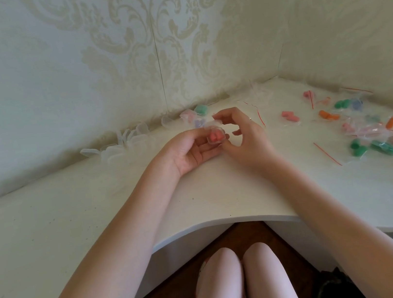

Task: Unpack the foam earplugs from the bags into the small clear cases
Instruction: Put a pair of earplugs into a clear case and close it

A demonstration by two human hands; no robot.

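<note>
My left hand (191, 149) holds a small clear case (216, 137) with pink earplugs inside, palm up, above the white desk (213, 197). My right hand (244, 136) meets it from the right; its thumb and fingertips pinch the case's raised clear lid. Empty clear cases (126, 144) lie in a row along the wall to the left. Filled cases with green (201, 109) and purple earplugs sit just behind my hands. Bags of coloured earplugs (381, 131) are scattered on the right of the desk.
Loose pink earplugs (290, 115) and orange earplugs (328, 115) lie among red-striped zip bags on the right. Patterned walls close the desk at the back and right. My knees (242, 274) sit under the curved desk edge, above a dark wood floor.
</note>
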